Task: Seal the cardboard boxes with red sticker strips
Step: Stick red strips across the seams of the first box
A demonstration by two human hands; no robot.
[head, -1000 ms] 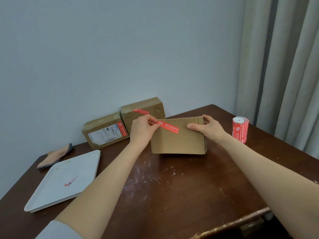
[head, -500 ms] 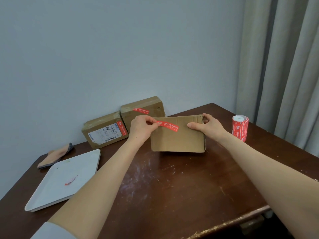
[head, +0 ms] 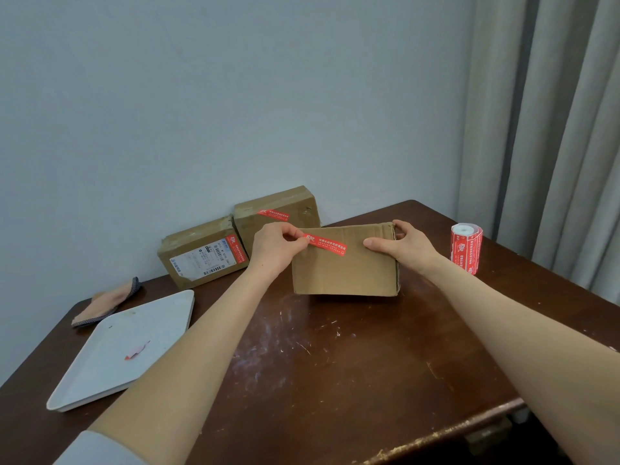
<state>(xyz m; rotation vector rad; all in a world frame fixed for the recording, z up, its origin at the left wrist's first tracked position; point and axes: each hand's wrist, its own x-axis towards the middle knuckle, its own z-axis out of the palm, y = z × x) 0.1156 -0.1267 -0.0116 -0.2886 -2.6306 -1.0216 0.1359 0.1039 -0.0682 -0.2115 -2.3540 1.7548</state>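
broadly, a dark wooden table (head: pixel 335 380), scuffed with pale marks, fills the lower view, with a grey curtain (head: pixel 553 129) hanging at the right. a white tray (head: pixel 100 380) lies at the table's left. the cardboard box (head: pixel 342 273) being worked on stands near the table's middle, towards the far side, its plain front face turned to the person. behind it, against the wall, sit a labelled box (head: pixel 201 253) with a red seal (head: pixel 236 249) at its right edge and, touching it on the right, a second box (head: pixel 278 204) with another seal (head: pixel 273 214) on top. the right hand (head: pixel 407 245) grips the cardboard box's upper right corner, thumb flat on the front face, fingers curled over the top. the left hand (head: pixel 273 250) pinches the left end of the red sticker strip (head: pixel 327 244) between thumb and fingertips. a sticker roll (head: pixel 465 248) stands upright just right of the right hand, apart from the box. a cloth pad (head: pixel 107 302) lies beyond the tray. the strip slants across the upper front face; whether it is stuck down i cannot tell. a small red scrap (head: pixel 137 351) lies on the tray.
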